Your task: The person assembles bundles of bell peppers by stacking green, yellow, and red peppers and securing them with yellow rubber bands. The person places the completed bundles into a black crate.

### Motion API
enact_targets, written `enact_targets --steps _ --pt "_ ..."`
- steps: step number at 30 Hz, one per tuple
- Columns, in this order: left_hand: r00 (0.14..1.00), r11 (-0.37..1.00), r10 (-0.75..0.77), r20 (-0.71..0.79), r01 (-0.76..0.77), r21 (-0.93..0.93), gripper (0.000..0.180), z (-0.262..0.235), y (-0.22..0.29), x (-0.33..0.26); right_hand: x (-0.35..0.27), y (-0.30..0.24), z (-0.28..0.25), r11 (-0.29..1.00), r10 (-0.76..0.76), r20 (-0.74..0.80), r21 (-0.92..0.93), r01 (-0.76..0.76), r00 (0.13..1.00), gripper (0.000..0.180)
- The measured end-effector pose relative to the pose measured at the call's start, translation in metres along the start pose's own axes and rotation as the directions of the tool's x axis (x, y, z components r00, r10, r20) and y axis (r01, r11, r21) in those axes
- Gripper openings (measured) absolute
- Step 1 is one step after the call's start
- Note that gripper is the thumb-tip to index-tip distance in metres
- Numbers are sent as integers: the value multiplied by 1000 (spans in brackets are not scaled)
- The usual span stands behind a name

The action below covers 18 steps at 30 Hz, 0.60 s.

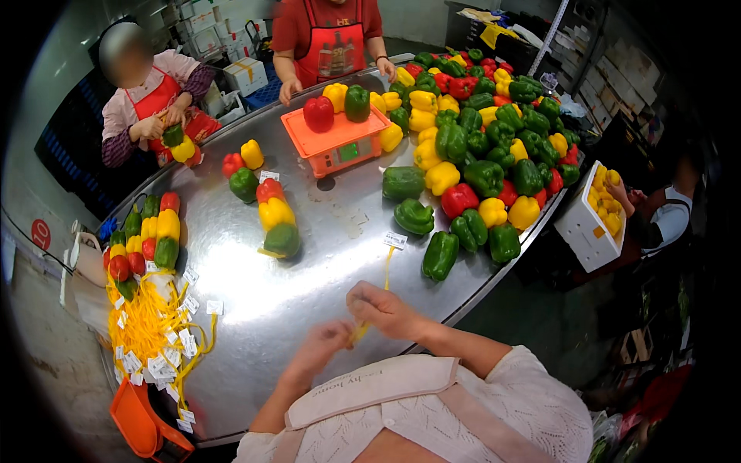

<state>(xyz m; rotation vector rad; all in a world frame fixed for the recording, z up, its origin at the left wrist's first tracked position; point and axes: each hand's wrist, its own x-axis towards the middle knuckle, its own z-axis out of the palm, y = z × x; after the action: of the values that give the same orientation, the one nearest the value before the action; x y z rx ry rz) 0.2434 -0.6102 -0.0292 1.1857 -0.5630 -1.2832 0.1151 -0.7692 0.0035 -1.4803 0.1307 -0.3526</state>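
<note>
A thin yellow mesh sleeve [387,270] with a white tag [395,240] at its far end runs over the near edge of the metal table into my hands. My right hand [384,310] is closed on it, fingers pinched. Just left of and below that, my left hand [328,343] is slightly blurred and pinches the lower yellow end. Ahead lies a row of red, yellow and green peppers [276,214] with a tag at its red end and a bit of yellow at its green end. Beyond it sit three loose peppers [244,184].
A large pile of mixed peppers [482,147] covers the right side. Peppers stand on an orange scale [333,139] at the back. Tagged yellow sleeves [147,324] and bundled peppers [166,228] lie left. Two people work across the table; another holds a white crate [588,231].
</note>
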Motion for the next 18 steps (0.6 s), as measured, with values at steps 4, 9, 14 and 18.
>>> enact_targets --steps 4,9,14,18 --pt "901 902 427 -82 -431 -37 17 7 9 7 5 4 8 903 273 -162 384 -195 948 16" --pt "893 847 450 22 -419 -326 10 8 17 20 16 4 5 805 260 -189 585 -104 947 16" --pt "959 903 284 3 -268 335 24 10 11 19 17 -5 -4 726 221 -82 679 -108 972 16" --pt "949 936 305 -85 -282 213 12 6 22 19 16 -9 -11 744 338 -13 616 -259 941 18"
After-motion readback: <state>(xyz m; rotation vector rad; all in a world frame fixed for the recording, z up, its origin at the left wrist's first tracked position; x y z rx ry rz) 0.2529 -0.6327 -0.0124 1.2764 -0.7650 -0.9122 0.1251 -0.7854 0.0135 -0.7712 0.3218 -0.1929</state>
